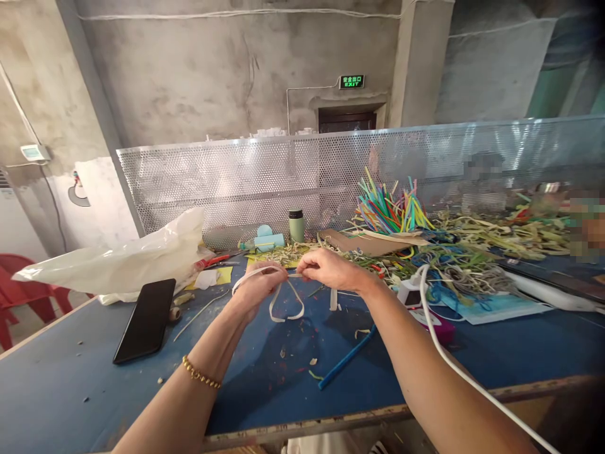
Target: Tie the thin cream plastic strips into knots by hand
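Observation:
A pale, flat strip [297, 310] is stretched between my hands above the blue table, its loose ends hanging in a loop below. My left hand [258, 287] is closed on the strip, and part of the strip arcs over the back of this hand. Close beside it, my right hand [326, 268] pinches the same strip between thumb and fingers. Under my right hand lies a short pale piece [333, 299]. Nearer to me on the table rests a blue tube-like stick [347, 359].
A black phone [145, 321] and a white plastic bag [127, 265] are at left. Behind my hands stand a green bottle [296, 226] and colourful sticks [390, 205]. Heaped strips [510, 233], a blue mask [496, 307] and a white cable [437, 340] lie right. A perforated metal screen [227, 189] borders the back.

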`<state>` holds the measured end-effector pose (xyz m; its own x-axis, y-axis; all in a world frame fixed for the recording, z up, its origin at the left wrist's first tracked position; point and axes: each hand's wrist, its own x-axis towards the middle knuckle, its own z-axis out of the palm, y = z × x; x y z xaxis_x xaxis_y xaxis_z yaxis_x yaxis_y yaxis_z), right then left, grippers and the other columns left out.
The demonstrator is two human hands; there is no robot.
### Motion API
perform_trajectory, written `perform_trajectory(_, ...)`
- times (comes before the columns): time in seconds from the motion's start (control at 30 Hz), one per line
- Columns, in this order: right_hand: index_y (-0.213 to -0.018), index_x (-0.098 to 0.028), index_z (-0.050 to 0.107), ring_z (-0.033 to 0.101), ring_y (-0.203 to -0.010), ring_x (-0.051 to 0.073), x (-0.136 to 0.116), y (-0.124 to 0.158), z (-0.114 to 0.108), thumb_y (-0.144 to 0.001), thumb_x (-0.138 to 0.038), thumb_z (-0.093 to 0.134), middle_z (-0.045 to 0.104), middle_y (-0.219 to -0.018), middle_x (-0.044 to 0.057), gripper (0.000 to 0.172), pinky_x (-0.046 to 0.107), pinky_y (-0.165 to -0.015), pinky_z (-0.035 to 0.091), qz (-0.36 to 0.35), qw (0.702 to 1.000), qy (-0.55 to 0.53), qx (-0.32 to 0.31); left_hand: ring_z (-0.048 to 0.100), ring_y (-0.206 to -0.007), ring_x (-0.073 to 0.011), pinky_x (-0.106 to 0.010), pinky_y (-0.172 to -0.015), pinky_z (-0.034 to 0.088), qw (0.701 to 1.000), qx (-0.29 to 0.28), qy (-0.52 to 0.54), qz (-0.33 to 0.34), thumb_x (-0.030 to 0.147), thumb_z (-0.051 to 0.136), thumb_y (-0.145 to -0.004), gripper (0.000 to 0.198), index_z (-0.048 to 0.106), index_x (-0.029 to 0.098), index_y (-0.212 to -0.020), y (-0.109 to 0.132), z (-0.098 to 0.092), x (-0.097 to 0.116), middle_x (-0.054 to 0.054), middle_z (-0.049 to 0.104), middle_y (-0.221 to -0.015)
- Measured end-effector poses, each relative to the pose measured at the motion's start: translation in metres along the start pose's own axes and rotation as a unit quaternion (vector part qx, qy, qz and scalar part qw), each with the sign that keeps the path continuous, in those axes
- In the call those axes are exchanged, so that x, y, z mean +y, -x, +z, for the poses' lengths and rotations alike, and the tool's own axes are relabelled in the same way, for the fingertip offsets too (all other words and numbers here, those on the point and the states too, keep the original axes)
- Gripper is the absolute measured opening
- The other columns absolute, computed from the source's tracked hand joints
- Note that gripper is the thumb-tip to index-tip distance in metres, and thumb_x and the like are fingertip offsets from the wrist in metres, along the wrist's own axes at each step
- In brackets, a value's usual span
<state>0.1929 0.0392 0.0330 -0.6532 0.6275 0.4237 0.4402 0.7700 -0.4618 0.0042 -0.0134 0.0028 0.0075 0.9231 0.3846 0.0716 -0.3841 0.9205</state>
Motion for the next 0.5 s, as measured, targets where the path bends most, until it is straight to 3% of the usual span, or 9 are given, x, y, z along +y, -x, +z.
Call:
perform_trajectory(0.13, -0.08, -0.014, 0.072, 0.057, -0.063, 0.013, -0.002, 0.002, -0.003, -0.071, -0.007, 0.055, 0.07, -0.071, 0.003, 0.021, 0.024, -0.057, 0.039, 0.032, 0.999, 0.025, -0.01, 0.038, -0.047, -0.0102, -0.024, -0.045, 0.025, 1.0, 0.003, -0.008, -0.015, 0.02, 0.063, -0.062, 0.009, 0.066, 0.019, -0.054, -0.003, -0.002, -0.003, 0.002, 0.049, -0.05)
perform_trajectory(0.23, -0.073, -0.014, 0.068, 0.054, -0.057, 0.012, -0.013, 0.008, -0.015, -0.075, -0.018, 0.059, 0.064, -0.061, 0.001, 0.011, 0.024, -0.054, 0.037, 0.046, 0.997, -0.029, -0.046, 0.038, -0.046, -0.0099, -0.024, -0.045, 0.026, 1.0, -0.01, 0.006, -0.02, 0.02, 0.064, -0.063, 0.009, 0.067, 0.018, -0.055, -0.003, -0.003, -0.003, 0.002, 0.048, -0.049)
perform_trajectory(0.37, -0.071, -0.015, 0.066, 0.055, -0.059, 0.012, -0.021, 0.011, -0.036, -0.079, -0.028, 0.061, 0.064, -0.062, 0.001, 0.017, 0.024, -0.058, 0.038, 0.042, 0.996, -0.064, -0.055, 0.041, -0.048, -0.0094, -0.024, -0.047, 0.028, 0.998, -0.045, 0.039, -0.038, 0.018, 0.067, -0.063, 0.003, 0.07, 0.016, -0.062, 0.001, -0.002, 0.001, 0.001, 0.052, -0.053)
perform_trajectory(0.43, -0.072, -0.014, 0.068, 0.055, -0.061, 0.013, -0.013, 0.004, -0.042, -0.079, -0.028, 0.063, 0.066, -0.066, 0.002, 0.016, 0.024, -0.059, 0.038, 0.06, 0.998, -0.009, -0.023, 0.042, -0.049, -0.0086, -0.023, -0.047, 0.03, 0.99, -0.08, 0.09, -0.066, 0.017, 0.071, -0.063, 0.004, 0.071, 0.014, -0.065, 0.003, -0.001, 0.003, 0.001, 0.053, -0.055)
perform_trajectory(0.5, -0.072, -0.014, 0.068, 0.057, -0.064, 0.014, -0.001, -0.005, -0.042, -0.077, -0.024, 0.064, 0.067, -0.07, 0.003, 0.012, 0.025, -0.061, 0.037, 0.082, 0.99, 0.1, 0.065, 0.045, -0.05, -0.0081, -0.023, -0.048, 0.033, 0.974, -0.117, 0.156, -0.112, 0.019, 0.075, -0.063, 0.009, 0.071, 0.012, -0.067, 0.003, 0.0, 0.003, 0.0, 0.055, -0.057)
